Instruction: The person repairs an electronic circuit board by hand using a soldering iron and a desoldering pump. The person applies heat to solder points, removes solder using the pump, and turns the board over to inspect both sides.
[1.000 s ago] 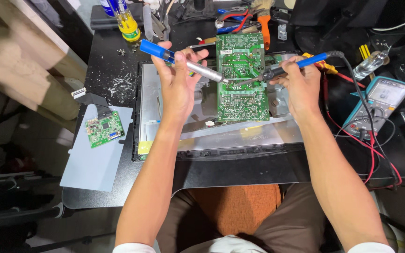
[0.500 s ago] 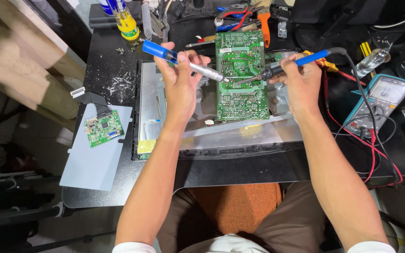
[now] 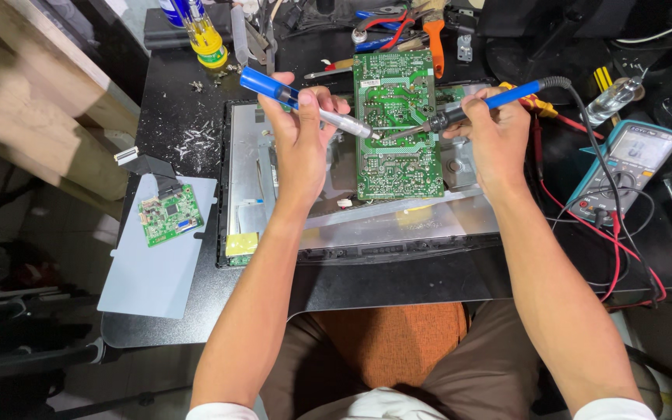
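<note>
A large green circuit board (image 3: 398, 148) lies solder side up on the metal back of a flat panel (image 3: 367, 225). My left hand (image 3: 301, 132) grips a blue and silver desoldering pump (image 3: 305, 103), its tip on the board's left edge. My right hand (image 3: 491, 132) holds a blue-handled soldering iron (image 3: 480, 105). The iron's tip meets the pump's tip at about the same spot on the board. A black cable runs from the iron's handle to the right.
A small green circuit board (image 3: 169, 214) with a flat ribbon lies on a grey sheet (image 3: 157, 264) at left. A teal multimeter (image 3: 624, 167) with red and black leads sits at right. Pliers, screwdrivers and other tools (image 3: 398, 27) crowd the back of the black table.
Both tool tips have come closer together and now meet at the left edge of the large board. My hands have shifted only slightly.
</note>
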